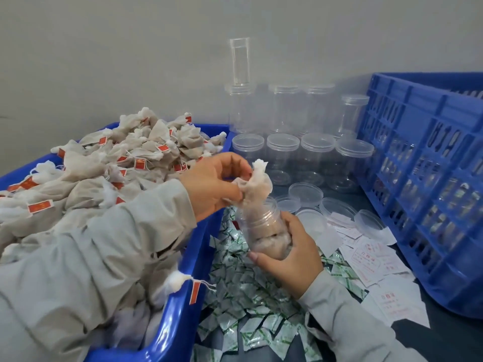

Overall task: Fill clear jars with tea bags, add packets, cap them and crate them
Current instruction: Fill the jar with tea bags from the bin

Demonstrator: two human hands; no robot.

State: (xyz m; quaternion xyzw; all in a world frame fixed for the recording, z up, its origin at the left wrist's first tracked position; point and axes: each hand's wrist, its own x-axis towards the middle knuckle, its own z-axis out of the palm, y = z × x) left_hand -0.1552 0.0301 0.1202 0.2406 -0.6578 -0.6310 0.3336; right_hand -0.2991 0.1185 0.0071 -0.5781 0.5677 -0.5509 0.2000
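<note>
A clear jar [264,228], uncapped and tilted with its mouth toward the upper left, is gripped around its lower body by the right hand [290,254], the thumb and fingers curled round it; pale tea bags are seen packed inside it. Over the jar's mouth a tea bag [257,182] is pinched between the thumb and fingertips of the left hand [213,182], its lower part just entering the opening and its white gathered top sticking up. Both arms are covered by light grey sleeves [86,246]. Along the table's left side a blue bin [180,309] is heaped with tea bags bearing red tags [39,206], and 1 bag is draped over the bin's near rim with its tag hanging outside. Beside the bin, at the table's near middle, a loose pile of green-and-white packets [248,299] is spread beneath the held jar. To the right of these, white paper slips with red print [366,259] are scattered. Just behind the slips several clear lids [305,193] are lying loose on the dark table [449,333]. Toward the table's far edge, against the grey wall, rows of empty clear jars [283,158] are stood, the front 4 capped, and 1 narrow clear tube [240,61] is stood on top of a jar in the back row. At the table's right edge a blue slatted crate [423,178] is set, with filled jars dimly visible through its slots.
</note>
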